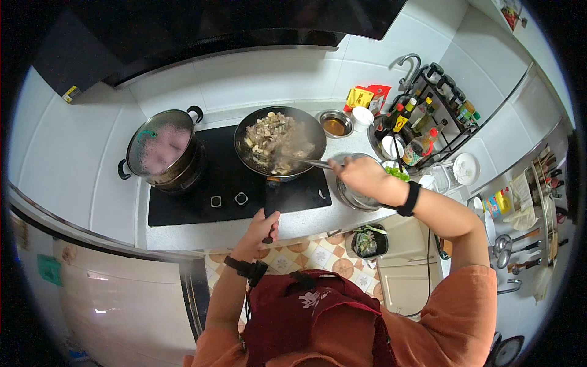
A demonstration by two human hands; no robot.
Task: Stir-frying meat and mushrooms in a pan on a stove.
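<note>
My left hand (262, 229) grips the black handle (272, 202) of a frying pan (316, 133) on the right side of the black cooktop (220, 160). Chopped, browned food (275, 135), perhaps meat with pale pieces like garlic, fills much of the pan, and steam rises over it. My right hand (362, 178) holds the metal shaft of a cooking utensil (312, 162). The utensil reaches left into the pan; its head is hidden by steam and food. Beneath my right hand stands a round metal pot or bowl (344, 195), partly covered by the hand.
At the left sits a large steaming pot (183, 172) under a glass lid (165, 142). A metal bowl of brown liquid (335, 124), seasoning packets (362, 98), sauce bottles (403, 114) and chopped greens (397, 173) stand right of the pan. A waste bin (369, 242) is below the counter.
</note>
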